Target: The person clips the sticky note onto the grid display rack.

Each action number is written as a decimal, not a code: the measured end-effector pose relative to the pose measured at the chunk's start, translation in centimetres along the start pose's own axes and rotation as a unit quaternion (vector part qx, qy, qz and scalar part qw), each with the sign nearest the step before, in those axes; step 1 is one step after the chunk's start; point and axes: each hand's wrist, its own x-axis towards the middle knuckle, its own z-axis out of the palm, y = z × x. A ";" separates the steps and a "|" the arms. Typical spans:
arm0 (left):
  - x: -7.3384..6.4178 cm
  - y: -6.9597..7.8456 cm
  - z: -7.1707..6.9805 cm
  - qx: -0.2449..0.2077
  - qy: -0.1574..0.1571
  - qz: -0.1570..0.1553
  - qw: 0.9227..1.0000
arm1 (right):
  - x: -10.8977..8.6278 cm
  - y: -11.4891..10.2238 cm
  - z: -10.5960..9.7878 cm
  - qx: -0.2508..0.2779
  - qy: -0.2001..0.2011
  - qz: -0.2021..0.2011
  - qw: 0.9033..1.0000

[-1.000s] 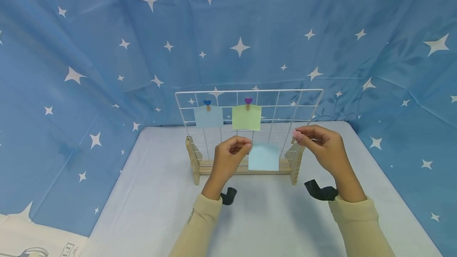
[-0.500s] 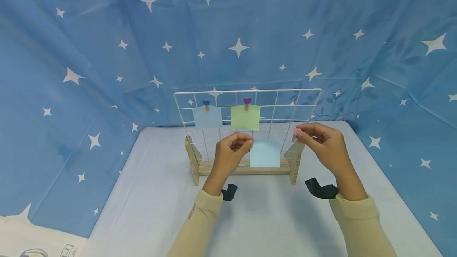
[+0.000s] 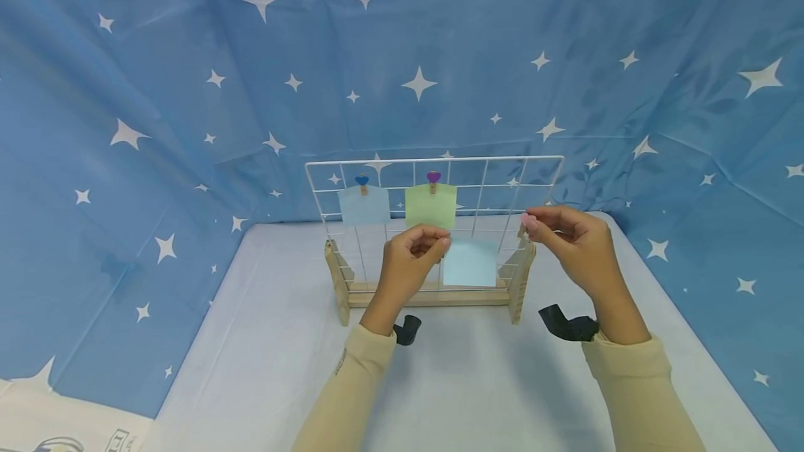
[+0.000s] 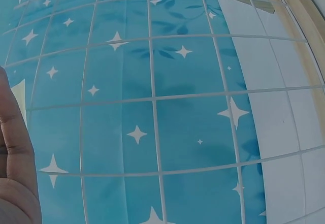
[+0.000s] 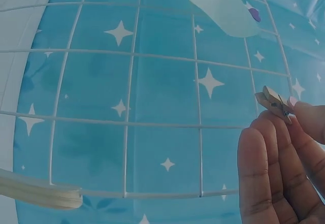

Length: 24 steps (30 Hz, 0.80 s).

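My left hand [image 3: 411,257] pinches a light blue paper note [image 3: 470,262] by its upper left corner, in front of the white wire grid [image 3: 384,160]. To the right, my right hand [image 3: 574,239] holds a small wooden clothespin with a pink heart [image 3: 528,222] between thumb and fingertips. In the right wrist view the clothespin [image 5: 274,103] points toward the grid, apart from the wires. Only part of my left hand [image 4: 15,168] shows at the left edge of its wrist view; the note's pinched corner is hidden there.
On the grid hang a blue note [image 3: 364,206] under a blue heart clothespin [image 3: 362,181] and a green note [image 3: 430,206] under a purple heart clothespin [image 3: 433,178]. A wooden stand [image 3: 377,298] carries the grid on a white-covered table [image 3: 270,340]. Behind is a starred blue curtain [image 3: 465,33].
My left hand has lifted the light blue note slightly up and to the right. My right hand has risen a little with the clothespin still pinched. The hung notes stay in place.
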 end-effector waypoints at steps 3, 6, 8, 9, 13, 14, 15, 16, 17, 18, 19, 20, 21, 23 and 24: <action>0.2 0.1 0.1 -0.002 -0.002 0.001 1.000 | 0.2 -0.1 -0.1 -0.003 0.003 -0.001 1.000; 0.4 0.3 0.1 -0.005 -0.005 0.000 1.000 | 0.4 -0.2 -0.2 -0.003 0.004 0.003 1.000; 0.5 0.3 0.2 -0.006 -0.007 -0.002 1.000 | 0.5 -0.2 -0.2 -0.002 0.002 0.007 1.000; 0.5 0.3 0.2 -0.006 -0.007 -0.002 1.000 | 0.5 -0.2 -0.2 -0.001 0.002 0.009 1.000; 0.7 0.2 0.4 -0.007 -0.008 0.000 1.000 | 0.6 -0.1 -0.3 -0.006 0.003 0.016 1.000; 0.7 0.2 0.5 -0.007 -0.007 0.001 1.000 | 0.7 -0.1 -0.4 -0.007 0.004 0.017 1.000; 0.7 0.3 0.5 -0.007 -0.006 0.002 1.000 | 0.7 -0.1 -0.4 -0.009 0.004 0.017 1.000; 0.8 0.3 0.5 -0.007 -0.005 0.003 1.000 | 0.8 -0.1 -0.4 -0.011 0.005 0.017 1.000; 0.9 0.4 0.6 -0.007 -0.004 0.003 1.000 | 0.8 -0.2 -0.4 -0.011 0.005 0.017 1.000; 0.9 0.5 0.6 -0.006 -0.002 0.003 1.000 | 0.9 -0.2 -0.4 -0.010 0.005 0.016 1.000; 1.0 0.5 0.7 -0.006 -0.001 0.003 1.000 | 0.9 -0.2 -0.5 -0.008 0.005 0.016 1.000; 1.1 0.6 0.7 -0.005 0.000 0.003 1.000 | 1.0 -0.3 -0.5 -0.008 0.005 0.015 1.000; 1.2 0.7 0.8 -0.005 0.001 0.004 1.000 | 1.1 -0.3 -0.5 -0.007 0.004 0.014 1.000; 1.4 0.8 0.9 0.000 0.003 0.006 1.000 | 1.2 -0.4 -0.5 -0.006 0.003 0.014 1.000; 1.5 0.9 1.0 0.002 0.004 0.008 1.000 | 1.2 -0.4 -0.5 -0.006 0.003 0.014 1.000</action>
